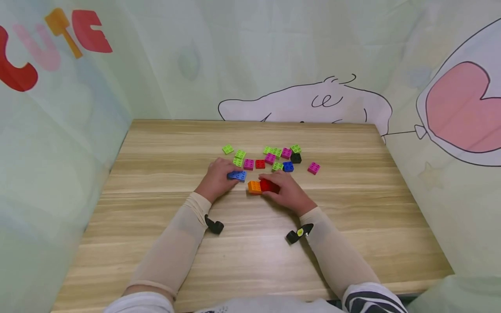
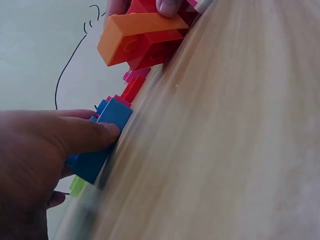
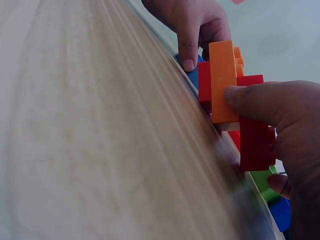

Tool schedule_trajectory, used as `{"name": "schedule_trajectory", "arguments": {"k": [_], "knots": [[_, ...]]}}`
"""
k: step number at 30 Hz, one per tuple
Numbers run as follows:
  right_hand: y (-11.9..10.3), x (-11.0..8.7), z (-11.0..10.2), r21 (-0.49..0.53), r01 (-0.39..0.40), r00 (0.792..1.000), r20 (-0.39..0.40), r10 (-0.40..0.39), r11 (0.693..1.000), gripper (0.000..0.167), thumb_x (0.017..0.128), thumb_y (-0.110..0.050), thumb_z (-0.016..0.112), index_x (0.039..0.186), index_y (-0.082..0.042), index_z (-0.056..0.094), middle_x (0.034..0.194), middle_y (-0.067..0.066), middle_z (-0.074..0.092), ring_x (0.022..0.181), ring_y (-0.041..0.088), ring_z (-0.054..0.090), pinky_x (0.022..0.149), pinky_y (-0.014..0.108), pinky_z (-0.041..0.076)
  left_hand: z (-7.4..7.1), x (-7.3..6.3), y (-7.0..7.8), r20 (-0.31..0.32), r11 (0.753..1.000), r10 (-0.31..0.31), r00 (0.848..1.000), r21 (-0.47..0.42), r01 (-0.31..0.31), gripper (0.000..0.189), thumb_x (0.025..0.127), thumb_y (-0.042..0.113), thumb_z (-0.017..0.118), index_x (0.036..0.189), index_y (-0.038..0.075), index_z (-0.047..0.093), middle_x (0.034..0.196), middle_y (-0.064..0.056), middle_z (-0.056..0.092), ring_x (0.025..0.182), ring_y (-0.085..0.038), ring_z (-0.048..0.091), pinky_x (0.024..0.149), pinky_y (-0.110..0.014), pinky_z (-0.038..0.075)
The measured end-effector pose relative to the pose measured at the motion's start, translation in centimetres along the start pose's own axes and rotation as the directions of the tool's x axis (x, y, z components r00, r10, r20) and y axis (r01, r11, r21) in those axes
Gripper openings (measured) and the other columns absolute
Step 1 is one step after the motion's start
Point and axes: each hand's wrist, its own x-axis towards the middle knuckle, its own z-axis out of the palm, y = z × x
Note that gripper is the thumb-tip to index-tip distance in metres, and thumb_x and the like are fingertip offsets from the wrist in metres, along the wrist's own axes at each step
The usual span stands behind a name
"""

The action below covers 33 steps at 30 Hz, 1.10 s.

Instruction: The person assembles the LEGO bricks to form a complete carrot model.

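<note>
My left hand (image 1: 217, 177) pinches a blue brick (image 1: 237, 175) that lies on the wooden table (image 1: 250, 243); in the left wrist view my thumb presses the blue brick (image 2: 102, 142) from the side. My right hand (image 1: 287, 191) grips a joined orange brick (image 1: 254, 187) and red brick (image 1: 268, 185) just right of the blue one. In the right wrist view my thumb lies on the orange brick (image 3: 222, 82), with the red brick (image 3: 256, 140) under my fingers.
Several loose green, magenta, red, blue and black bricks lie scattered behind my hands, among them a magenta brick (image 1: 313, 168) at the right and a green brick (image 1: 228, 149) at the left. Printed curtains close in the table on three sides.
</note>
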Motion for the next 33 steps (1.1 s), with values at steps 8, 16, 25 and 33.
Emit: {"name": "schedule_trajectory", "arguments": {"k": [8, 16, 25, 33], "knots": [[0.1, 0.0, 0.0, 0.053, -0.043, 0.999, -0.007, 0.044, 0.998, 0.048, 0.09, -0.026, 0.083, 0.134, -0.014, 0.068, 0.13, 0.004, 0.067, 0.12, 0.023, 0.059, 0.104, 0.044, 0.051, 0.0, -2.2, 2.1, -0.117, 0.971, 0.084, 0.99, -0.212, -0.107, 0.038, 0.088, 0.023, 0.085, 0.124, 0.017, 0.076, 0.122, -0.005, 0.068, 0.112, -0.024, 0.062, 0.101, -0.043, 0.054], [0.0, -0.1, -0.2, 0.049, 0.016, 0.999, -0.052, -0.014, 0.999, 0.046, 0.091, -0.028, 0.082, 0.133, -0.014, 0.071, 0.128, 0.005, 0.067, 0.121, 0.024, 0.057, 0.107, 0.046, 0.047, 0.4, -2.7, 4.0, -0.09, 0.967, 0.16, 0.983, -0.187, -0.175, 0.035, 0.088, 0.022, 0.086, 0.121, 0.015, 0.077, 0.122, -0.001, 0.066, 0.114, -0.02, 0.063, 0.099, -0.039, 0.056], [0.0, 0.0, 0.0, 0.036, 0.057, 0.996, -0.065, -0.055, 0.998, 0.045, 0.092, -0.026, 0.081, 0.133, -0.012, 0.071, 0.126, 0.005, 0.067, 0.12, 0.023, 0.058, 0.107, 0.045, 0.046, 0.8, -1.8, 4.0, -0.049, 0.965, 0.232, 0.971, -0.114, -0.236, 0.033, 0.089, 0.018, 0.084, 0.12, 0.01, 0.076, 0.124, -0.004, 0.072, 0.12, -0.025, 0.064, 0.106, -0.041, 0.051], [-0.4, 0.2, -0.1, 0.047, 0.057, 0.996, -0.076, -0.053, 0.997, 0.042, 0.091, -0.026, 0.082, 0.13, -0.012, 0.073, 0.124, 0.005, 0.068, 0.118, 0.023, 0.059, 0.107, 0.044, 0.047, 0.5, -1.8, 4.7, -0.005, 0.979, 0.184, 0.983, -0.091, -0.184, 0.032, 0.087, 0.016, 0.086, 0.117, 0.008, 0.078, 0.119, -0.004, 0.073, 0.117, -0.025, 0.064, 0.105, -0.041, 0.052]]}}
